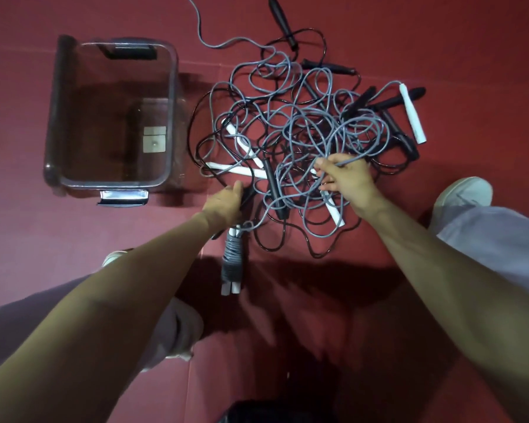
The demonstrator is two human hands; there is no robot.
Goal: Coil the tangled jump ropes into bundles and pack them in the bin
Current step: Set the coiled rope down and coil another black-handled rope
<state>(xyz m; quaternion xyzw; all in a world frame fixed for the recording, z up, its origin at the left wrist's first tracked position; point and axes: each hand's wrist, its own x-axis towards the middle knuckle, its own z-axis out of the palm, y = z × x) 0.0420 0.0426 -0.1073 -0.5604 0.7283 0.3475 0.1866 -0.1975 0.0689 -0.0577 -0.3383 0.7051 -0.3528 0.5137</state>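
Note:
A tangle of grey and black jump ropes (300, 123) with white and black handles lies on the red floor. My right hand (345, 178) pinches a grey rope strand at the pile's near edge. At the pile's left near edge, my left hand (225, 206) grips a black handle. One coiled grey rope bundle (232, 264) with white handles lies just below my left hand. A clear plastic bin (55, 117) stands to the left of the pile with nothing in it.
A white shoe (461, 196) and a grey trouser leg are at the right, another leg and shoe (112, 257) at the lower left. One grey rope end (196, 22) trails off past the top edge. A dark object (275, 412) sits at the bottom edge.

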